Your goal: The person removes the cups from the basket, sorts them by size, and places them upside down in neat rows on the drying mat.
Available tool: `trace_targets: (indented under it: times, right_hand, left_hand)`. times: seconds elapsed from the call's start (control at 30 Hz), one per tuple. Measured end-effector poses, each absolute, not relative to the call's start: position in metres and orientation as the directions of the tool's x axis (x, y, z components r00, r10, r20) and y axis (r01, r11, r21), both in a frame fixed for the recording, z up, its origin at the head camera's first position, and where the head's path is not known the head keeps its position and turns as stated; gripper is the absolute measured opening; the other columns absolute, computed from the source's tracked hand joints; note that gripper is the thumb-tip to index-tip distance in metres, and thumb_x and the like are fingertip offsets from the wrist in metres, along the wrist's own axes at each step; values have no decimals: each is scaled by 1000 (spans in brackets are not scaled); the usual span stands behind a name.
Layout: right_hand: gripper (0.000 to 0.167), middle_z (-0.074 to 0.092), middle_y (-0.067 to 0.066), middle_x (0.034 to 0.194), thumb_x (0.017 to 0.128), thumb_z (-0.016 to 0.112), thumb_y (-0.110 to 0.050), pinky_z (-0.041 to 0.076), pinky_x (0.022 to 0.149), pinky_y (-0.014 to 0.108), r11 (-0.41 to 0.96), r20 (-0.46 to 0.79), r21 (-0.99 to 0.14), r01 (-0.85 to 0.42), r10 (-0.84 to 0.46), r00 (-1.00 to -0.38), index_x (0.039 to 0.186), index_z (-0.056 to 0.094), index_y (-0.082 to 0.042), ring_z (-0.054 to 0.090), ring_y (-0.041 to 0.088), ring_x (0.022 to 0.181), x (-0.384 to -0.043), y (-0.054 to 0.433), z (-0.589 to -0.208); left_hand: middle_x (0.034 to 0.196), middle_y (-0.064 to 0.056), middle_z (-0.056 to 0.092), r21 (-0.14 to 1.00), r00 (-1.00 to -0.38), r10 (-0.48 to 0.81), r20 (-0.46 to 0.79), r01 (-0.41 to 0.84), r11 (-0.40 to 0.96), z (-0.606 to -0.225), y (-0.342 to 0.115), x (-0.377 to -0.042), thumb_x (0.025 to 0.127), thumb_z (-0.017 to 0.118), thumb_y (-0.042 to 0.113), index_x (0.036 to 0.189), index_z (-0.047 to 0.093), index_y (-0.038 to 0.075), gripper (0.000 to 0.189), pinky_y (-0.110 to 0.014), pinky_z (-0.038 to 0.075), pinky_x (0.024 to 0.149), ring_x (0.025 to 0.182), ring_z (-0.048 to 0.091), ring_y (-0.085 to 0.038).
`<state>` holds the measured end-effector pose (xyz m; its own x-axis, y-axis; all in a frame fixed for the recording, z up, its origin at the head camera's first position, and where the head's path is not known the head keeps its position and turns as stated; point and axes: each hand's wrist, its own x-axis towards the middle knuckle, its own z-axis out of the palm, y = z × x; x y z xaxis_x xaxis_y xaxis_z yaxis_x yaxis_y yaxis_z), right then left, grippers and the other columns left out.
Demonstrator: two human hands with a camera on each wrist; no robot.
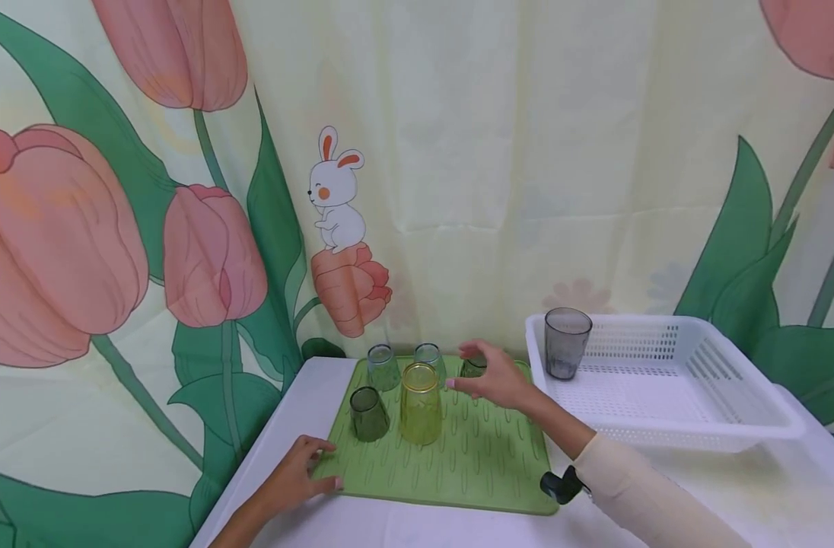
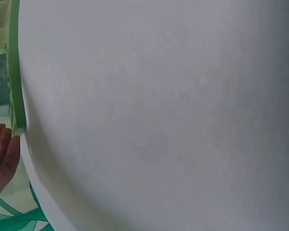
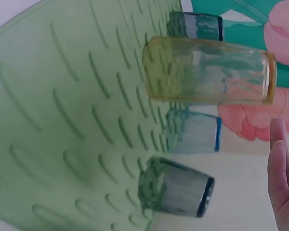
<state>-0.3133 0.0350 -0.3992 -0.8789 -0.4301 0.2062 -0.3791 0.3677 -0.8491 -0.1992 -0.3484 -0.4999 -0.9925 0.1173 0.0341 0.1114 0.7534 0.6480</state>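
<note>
My right hand [image 1: 497, 378] hovers by a small dark glass [image 1: 473, 368] at the back right of the green mat [image 1: 485, 472], partly covering it. In the right wrist view a gap shows between that hand [image 3: 285, 175] and the dark glass [image 3: 176, 187]. Thumb and fingers are spread, holding nothing. My left hand [image 1: 300, 472] is at the mat's left front corner, fingers loosely parted with their tips at the edge. Also on the mat stand a tall yellow glass [image 1: 421, 411], another dark glass [image 1: 370, 416] and two bluish glasses, one left [image 1: 383, 371] and one right [image 1: 431, 361].
To the right of the mat sits a white plastic basket [image 1: 663, 430] with perforated walls. A tall grey glass [image 1: 566, 346] stands at its left end. Behind the table [image 1: 389, 525] hangs a curtain [image 1: 458, 152] printed with tulips and a rabbit.
</note>
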Motion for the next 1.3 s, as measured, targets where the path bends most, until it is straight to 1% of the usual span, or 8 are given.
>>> trace_targets:
  times: [0.17,0.27,0.53,0.77,0.9,1.0,1.17,1.3]
  right_hand:
    - [69,57,23,134,83,83,-31,56,69,34,415,199,-827,-379,-416,-887,137,51,-4,67,19,61,-312,61,-393]
    - [70,57,24,136,83,83,-32,56,67,35,418,195,-826,-378,-417,-887,137,50,-4,68,19,62,-311,73,-390]
    - [69,56,26,135,84,82,-26,58,64,37,386,238,-831,-401,-405,-883,138,49,1,67,21,60,-302,111,-379]
    - [69,57,24,136,84,82,-31,56,66,35,449,230,-816,-364,-324,-917,137,50,-1,71,29,69,-300,146,-375]
    - [65,56,25,135,87,79,-30,57,66,36,472,241,-807,-354,-284,-928,136,50,-1,71,23,70,-302,166,-374]
    - [66,55,26,135,89,78,-34,57,64,36,506,240,-792,-341,-256,-937,138,49,0,71,19,69,-305,180,-373]
    - [72,52,29,138,91,74,-39,57,64,34,546,216,-785,-292,-200,-956,143,44,1,70,19,69,-314,202,-372]
    - [77,50,31,139,92,72,-43,58,64,34,572,195,-780,-254,-164,-967,146,39,1,71,24,74,-324,215,-370]
  left_hand:
    - [117,-11,53,641,-979,189,75,192,743,-495,-338,-198,80,84,34,123,64,6,55,-35,49,86,107,54,-25]
    - [118,-11,55,631,-970,225,87,229,741,-492,-331,-196,82,83,35,124,63,5,55,-35,49,86,106,54,-25]
    - [124,-11,57,666,-953,295,73,267,696,-483,-309,-201,86,79,40,127,62,6,56,-43,51,87,111,59,-32]
    - [127,-16,55,718,-932,359,54,286,635,-477,-288,-210,89,75,40,132,58,5,58,-46,52,87,115,59,-35]
    - [127,-16,55,731,-916,398,50,305,611,-473,-278,-212,90,74,42,133,57,6,58,-48,53,88,116,58,-37]
    - [128,-17,54,742,-908,416,50,313,593,-469,-268,-213,91,74,40,133,58,7,56,-49,52,89,116,58,-38]
    - [127,-15,55,749,-897,438,53,326,577,-465,-251,-218,90,74,40,132,57,7,56,-48,53,91,118,58,-38]
    - [128,-13,58,747,-889,450,82,354,563,-462,-236,-224,89,75,43,132,58,8,58,-43,53,91,117,58,-37]
